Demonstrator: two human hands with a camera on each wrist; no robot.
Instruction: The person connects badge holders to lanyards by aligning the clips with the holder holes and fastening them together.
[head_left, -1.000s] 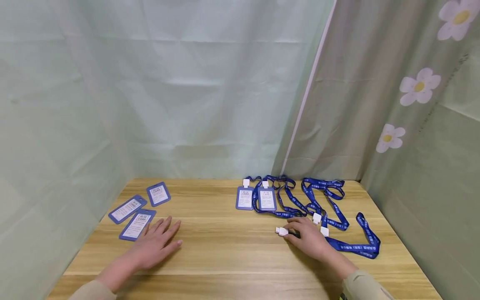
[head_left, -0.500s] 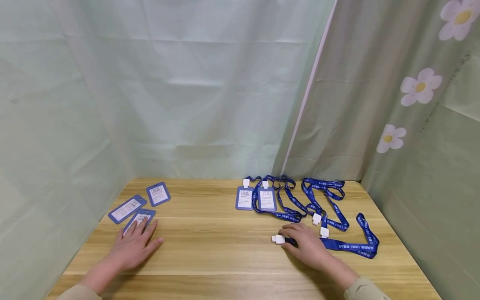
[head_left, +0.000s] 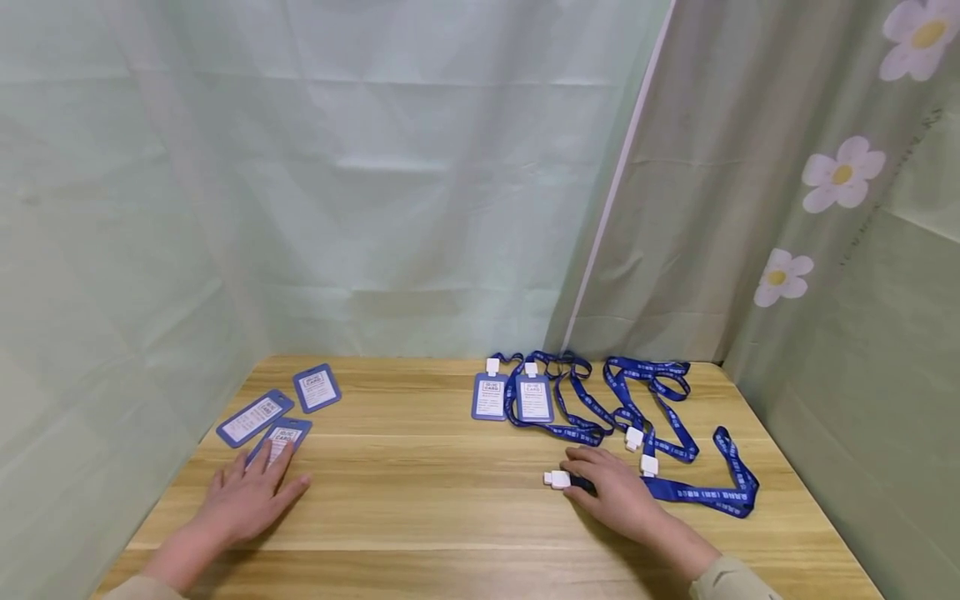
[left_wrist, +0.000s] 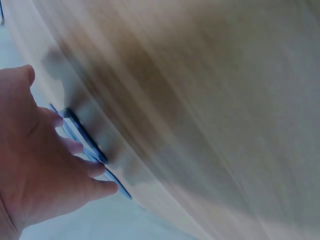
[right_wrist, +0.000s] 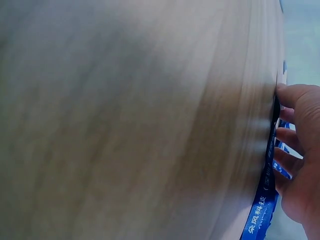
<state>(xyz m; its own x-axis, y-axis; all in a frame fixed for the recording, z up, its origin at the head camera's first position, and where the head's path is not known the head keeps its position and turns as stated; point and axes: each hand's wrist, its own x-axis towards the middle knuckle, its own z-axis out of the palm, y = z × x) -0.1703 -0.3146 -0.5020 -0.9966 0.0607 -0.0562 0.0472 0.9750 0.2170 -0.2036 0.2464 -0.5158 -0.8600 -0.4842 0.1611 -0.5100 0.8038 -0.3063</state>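
In the head view my left hand (head_left: 243, 500) lies with spread fingers over the lower part of a blue badge holder (head_left: 287, 433) with a white card inside. Two more holders lie close by: one tilted badge holder (head_left: 255, 418) on the left and another badge holder (head_left: 317, 388) behind. On the right, my right hand (head_left: 611, 492) pinches a blue lanyard (head_left: 697, 493) by its dark end, just behind the white clip (head_left: 557, 480), which points left. The right wrist view shows the lanyard's printed strap (right_wrist: 260, 210) running under the fingers.
Two badge holders, a left one (head_left: 490, 396) and a right one (head_left: 535, 397), lie at the back with lanyards attached. Further right is a looped blue lanyard (head_left: 628, 390), with white clips (head_left: 633, 438) near my right hand. Pale curtains (head_left: 420, 208) enclose the wooden table (head_left: 420, 517).
My left hand has moved left onto the front badge holder, then drawn slightly back toward me. The right hand has shifted the lanyard's clip slightly left and nearer, then stayed still.
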